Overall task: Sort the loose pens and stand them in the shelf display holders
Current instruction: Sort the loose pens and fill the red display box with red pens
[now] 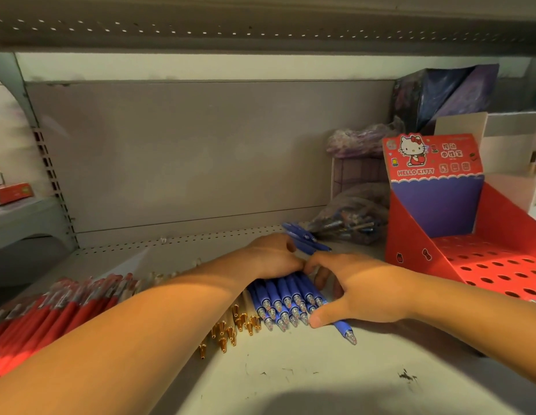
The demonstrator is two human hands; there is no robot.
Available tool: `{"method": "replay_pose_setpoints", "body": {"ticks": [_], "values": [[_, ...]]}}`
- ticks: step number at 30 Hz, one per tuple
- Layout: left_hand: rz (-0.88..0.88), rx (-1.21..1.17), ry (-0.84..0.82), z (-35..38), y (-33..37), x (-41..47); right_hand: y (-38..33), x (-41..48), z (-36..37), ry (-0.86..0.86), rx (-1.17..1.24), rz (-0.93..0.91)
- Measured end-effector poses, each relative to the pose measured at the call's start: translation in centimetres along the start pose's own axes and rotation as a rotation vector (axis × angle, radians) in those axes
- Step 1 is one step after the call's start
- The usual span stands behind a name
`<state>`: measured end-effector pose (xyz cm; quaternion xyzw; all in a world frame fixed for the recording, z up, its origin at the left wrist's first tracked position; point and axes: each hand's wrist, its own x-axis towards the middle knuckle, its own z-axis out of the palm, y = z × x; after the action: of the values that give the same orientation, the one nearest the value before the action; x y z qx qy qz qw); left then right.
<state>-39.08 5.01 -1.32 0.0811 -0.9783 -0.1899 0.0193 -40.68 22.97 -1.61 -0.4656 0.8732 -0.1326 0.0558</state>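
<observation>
A pile of blue pens (286, 304) lies on the shelf in the middle, tips toward me. My left hand (272, 256) curls over the far end of the pile. My right hand (353, 289) cups the pile's right side, its thumb pressing on a blue pen (346, 332) that sticks out toward me. Two more blue pens (304, 238) lie just behind my left hand. At the right stands a red Hello Kitty display holder (482, 265) whose stepped base is full of holes with no pens in them. Red pens (51, 313) lie heaped at the left.
Pens with gold tips (230, 327) lie between the red heap and the blue pile. Behind the holder sit plastic bags of pens (350, 217), a checked box (356, 175) and a dark purple box (446, 94). An upper shelf (260, 28) hangs close overhead.
</observation>
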Motion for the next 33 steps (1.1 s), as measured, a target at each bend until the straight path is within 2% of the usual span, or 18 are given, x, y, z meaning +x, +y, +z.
{"method": "replay_pose_setpoints", "body": {"ticks": [4,8,11,14,17,19,21,24,26,29,33], "values": [[0.015,0.079,-0.068,-0.1,0.0,-0.1,0.3,-0.1,-0.8,-0.071,0.05,0.077],[0.014,0.06,-0.086,-0.3,-0.3,-0.4,0.4,0.1,-1.2,-0.029,0.007,0.254],[0.04,0.092,-0.09,-0.5,-0.5,-0.8,0.0,0.9,-0.7,0.019,-0.002,0.218],[0.107,0.091,-0.066,-0.8,-0.7,-1.5,-0.4,2.3,-0.3,0.003,0.227,0.166],[0.211,0.178,-0.06,-1.2,-0.8,-2.4,-0.2,4.1,-0.9,0.004,0.396,0.212],[0.251,0.229,-0.113,-1.4,-0.7,-3.0,-0.1,5.8,-1.6,-0.005,0.323,0.262],[0.28,0.297,-0.207,-1.5,-0.5,-3.5,0.3,7.9,-2.4,0.088,0.103,0.245],[0.286,0.368,-0.31,-2.0,-0.7,-4.0,0.6,10.7,-2.9,0.225,-0.049,0.161],[0.296,0.357,-0.315,-2.1,-1.1,-4.4,0.7,12.2,-2.1,0.172,-0.169,0.135],[0.325,0.308,-0.273,-1.9,-1.7,-5.0,1.2,14.2,-0.6,-0.007,-0.261,0.141],[0.33,0.295,-0.256,-1.7,-2.3,-5.2,1.2,15.2,-0.1,-0.068,-0.357,0.166]]}}
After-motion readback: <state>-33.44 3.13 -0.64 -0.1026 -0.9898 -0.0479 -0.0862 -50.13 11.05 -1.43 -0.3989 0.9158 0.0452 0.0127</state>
